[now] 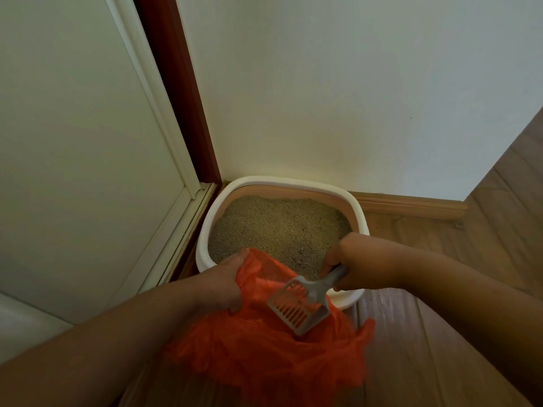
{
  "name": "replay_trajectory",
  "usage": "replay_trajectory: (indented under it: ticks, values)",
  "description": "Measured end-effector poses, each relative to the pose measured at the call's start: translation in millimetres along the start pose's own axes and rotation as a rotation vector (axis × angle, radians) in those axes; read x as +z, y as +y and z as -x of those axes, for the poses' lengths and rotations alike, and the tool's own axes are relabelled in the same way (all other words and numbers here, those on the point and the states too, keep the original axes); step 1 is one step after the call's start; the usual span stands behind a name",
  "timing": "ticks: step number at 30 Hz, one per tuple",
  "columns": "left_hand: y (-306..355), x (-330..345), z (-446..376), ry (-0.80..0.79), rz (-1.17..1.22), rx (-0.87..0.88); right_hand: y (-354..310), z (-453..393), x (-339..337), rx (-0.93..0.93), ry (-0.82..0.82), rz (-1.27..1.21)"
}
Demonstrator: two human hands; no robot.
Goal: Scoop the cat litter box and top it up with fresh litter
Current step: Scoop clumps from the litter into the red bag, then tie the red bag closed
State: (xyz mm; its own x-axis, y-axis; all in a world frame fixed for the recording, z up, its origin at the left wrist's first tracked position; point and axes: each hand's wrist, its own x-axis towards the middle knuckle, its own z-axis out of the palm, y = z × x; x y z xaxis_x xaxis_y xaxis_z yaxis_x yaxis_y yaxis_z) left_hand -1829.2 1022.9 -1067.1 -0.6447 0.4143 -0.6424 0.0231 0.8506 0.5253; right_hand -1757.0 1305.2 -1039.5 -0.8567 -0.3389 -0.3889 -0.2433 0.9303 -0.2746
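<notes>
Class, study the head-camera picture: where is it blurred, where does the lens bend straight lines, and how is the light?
Head view: the orange bag smears at its lower folds; the slotted scoop and litter box stay fairly sharp; door frame and skirting bow from wide-angle distortion; light is dim, warm, without glare.

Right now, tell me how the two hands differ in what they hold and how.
The left hand grips the rim of the orange bag, holding it open; the right hand grips the handle of the grey scoop. The left hand sits beside the litter box; the right is over its near edge. Both are closed on something.
</notes>
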Motion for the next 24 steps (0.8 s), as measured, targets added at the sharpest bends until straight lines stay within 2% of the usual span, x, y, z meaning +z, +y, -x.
replay_trajectory:
  ticks: [5,9,11,14,16,19,21,24]
  values:
    - [1.4,-0.6,0.0,-0.017,-0.005,0.006,0.8,-0.1,3.5,0.033,-0.073,-0.026]
    - [3.8,-1.0,-0.2,-0.005,0.034,0.002,8.8,0.8,-3.7,0.058,0.01,-0.185]
    - [1.7,-1.9,-2.1,0.023,0.083,-0.001,19.9,4.6,-11.0,0.103,0.082,-0.426]
    - [-3.7,-4.2,-5.0,0.042,0.099,0.007,37.5,10.3,-9.7,0.184,0.164,-0.991]
    - [-2.2,-5.5,-4.8,0.034,0.087,0.009,45.9,7.5,4.9,0.278,0.227,-1.2]
    - [9.8,-5.7,0.1,0.04,0.096,0.012,49.7,-3.7,29.9,0.487,0.305,-1.255]
    - [18.1,-6.7,3.4,0.085,0.083,0.051,45.6,-10.2,42.0,0.592,0.284,-1.207]
    - [29.9,-6.4,9.6,0.165,0.078,0.121,34.8,-17.4,52.5,0.654,0.25,-1.218]
